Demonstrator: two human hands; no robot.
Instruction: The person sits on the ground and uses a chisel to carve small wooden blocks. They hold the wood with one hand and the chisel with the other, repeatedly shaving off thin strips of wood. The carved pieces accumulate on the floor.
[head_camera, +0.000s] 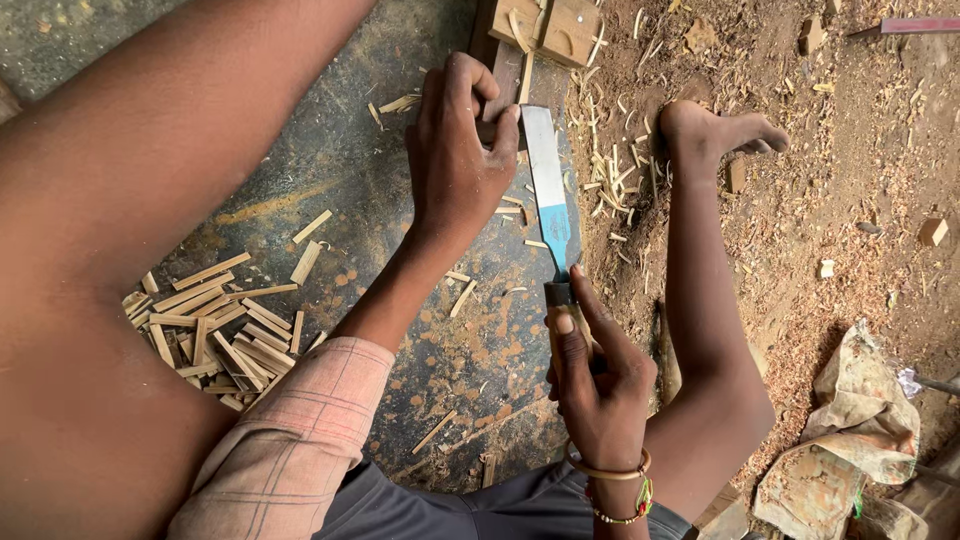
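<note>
A: Log your counts. Chisels (547, 190)?
B: You have one chisel. One wooden block (545, 28) sits at its tip.
A: Hands, feet?
B: Two hands, left (457, 160) and right (598, 385); one bare foot (715, 132). Cut sticks (215, 325): one heap, too many to count.
</note>
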